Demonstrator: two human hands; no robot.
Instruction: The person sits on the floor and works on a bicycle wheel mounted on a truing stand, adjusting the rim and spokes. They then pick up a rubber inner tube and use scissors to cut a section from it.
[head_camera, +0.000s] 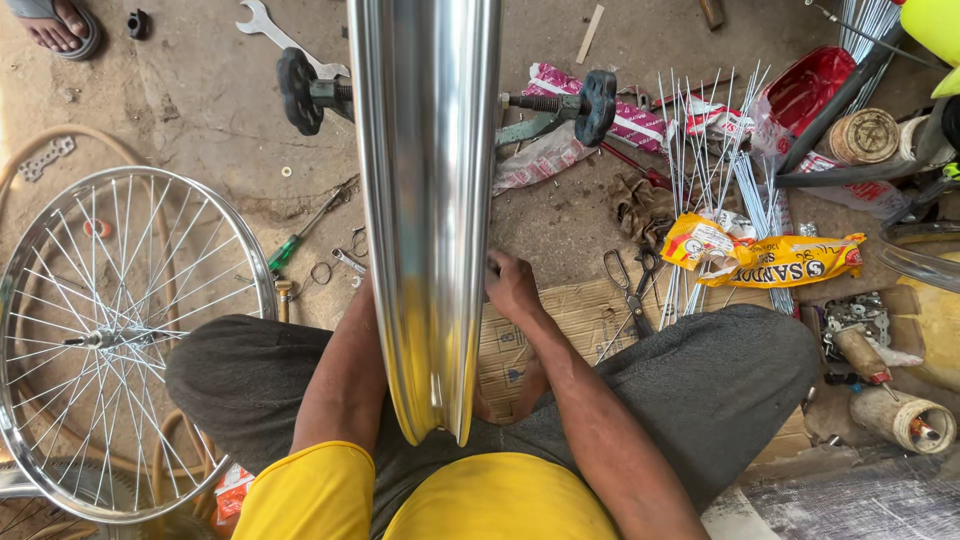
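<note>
Your right hand (512, 288) is touching the upright chrome rim (425, 200), grip state unclear, left hand hidden behind it, spoked wheel (110, 340) lying on the floor nearby.

Just ahead of my right knee lies a crumpled yellow plastic packet with red and white print (760, 255), stretched sideways over the loose spokes. Farther off, near the stand, sit pink-and-white printed plastic wrappers (640, 115), flattened and torn. Beside them is an open glossy red plastic bag (815, 85). By my left hip lies a small red-and-white carton (232, 492). Beneath my legs lies flattened brown printed cardboard (575, 320).
</note>
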